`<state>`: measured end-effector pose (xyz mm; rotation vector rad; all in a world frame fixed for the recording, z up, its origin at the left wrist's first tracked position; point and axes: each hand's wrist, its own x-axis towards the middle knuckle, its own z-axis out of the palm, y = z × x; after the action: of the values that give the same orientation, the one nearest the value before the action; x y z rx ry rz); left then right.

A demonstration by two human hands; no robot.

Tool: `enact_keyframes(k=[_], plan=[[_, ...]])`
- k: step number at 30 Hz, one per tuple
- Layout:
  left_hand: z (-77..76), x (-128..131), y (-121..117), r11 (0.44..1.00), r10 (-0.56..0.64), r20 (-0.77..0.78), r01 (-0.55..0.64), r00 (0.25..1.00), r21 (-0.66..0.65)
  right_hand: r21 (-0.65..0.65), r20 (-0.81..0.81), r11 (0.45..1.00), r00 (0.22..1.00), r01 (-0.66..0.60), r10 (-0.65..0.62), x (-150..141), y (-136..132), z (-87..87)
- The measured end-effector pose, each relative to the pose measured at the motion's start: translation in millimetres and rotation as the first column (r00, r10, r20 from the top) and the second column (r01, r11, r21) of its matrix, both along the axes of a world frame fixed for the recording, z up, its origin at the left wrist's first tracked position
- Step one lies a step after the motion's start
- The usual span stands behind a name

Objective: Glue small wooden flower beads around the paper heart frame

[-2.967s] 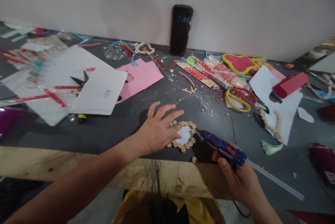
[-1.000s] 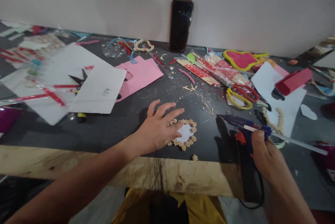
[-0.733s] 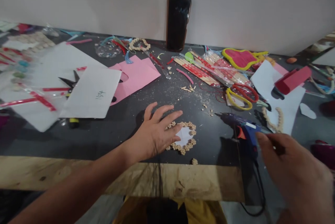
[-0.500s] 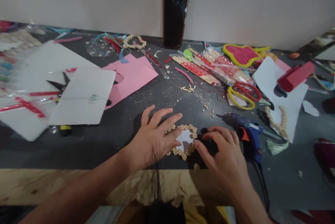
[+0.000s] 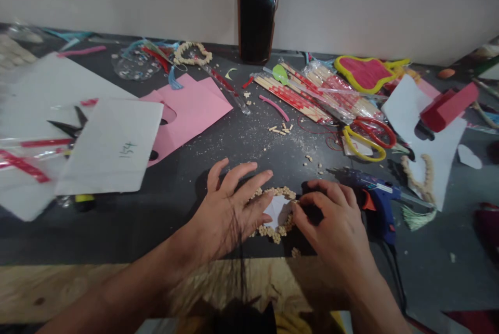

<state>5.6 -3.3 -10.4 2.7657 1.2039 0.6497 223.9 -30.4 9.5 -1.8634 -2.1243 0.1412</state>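
A ring of small tan flower-shaped pieces point(image 5: 276, 236) lies near the table's front edge, with white paper point(image 5: 277, 210) inside it. My left hand point(image 5: 230, 209) spreads its fingers over the ring's left side, thumb and forefinger resting on it. At the right edge, my right hand point(image 5: 331, 214) pinches a spot on the ring between thumb and forefinger; the tips hide exactly which piece. One loose flower-shaped piece point(image 5: 296, 253) sits just below the ring. To the right of my right hand lies a blue glue gun point(image 5: 380, 204).
Scissors point(image 5: 364, 139) and packets of wooden sticks point(image 5: 292, 97) lie beyond my right hand. Several cut stick bits point(image 5: 281, 129) are scattered mid-table. White card point(image 5: 113, 146) and pink paper point(image 5: 191, 107) lie left. A phone point(image 5: 258, 11) leans against the wall.
My right thumb and forefinger have come together at the ring's right edge, where they were apart before. My left hand stays spread on the ring. The view has shifted slightly.
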Motion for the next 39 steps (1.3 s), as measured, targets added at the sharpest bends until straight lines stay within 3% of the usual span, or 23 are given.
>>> enact_keyframes(k=[18,32,39], plan=[[-0.4,-0.4,-1.7,1.0,0.008,0.003,-0.008,1.0,-0.005,0.025,0.136,0.999,0.99,-0.037,0.033,-1.5,2.3,3.6],[2.0,-0.9,-0.8,1.0,-0.002,0.011,0.002,1.0,-0.02,-0.041,-0.042,0.991,0.991,-0.125,0.123,10.5,2.4,0.7],[2.0,-0.6,-1.1,1.0,-0.002,0.015,0.002,1.0,-0.008,-0.012,-0.104,0.992,0.986,-0.129,0.127,10.2,4.8,-3.3]])
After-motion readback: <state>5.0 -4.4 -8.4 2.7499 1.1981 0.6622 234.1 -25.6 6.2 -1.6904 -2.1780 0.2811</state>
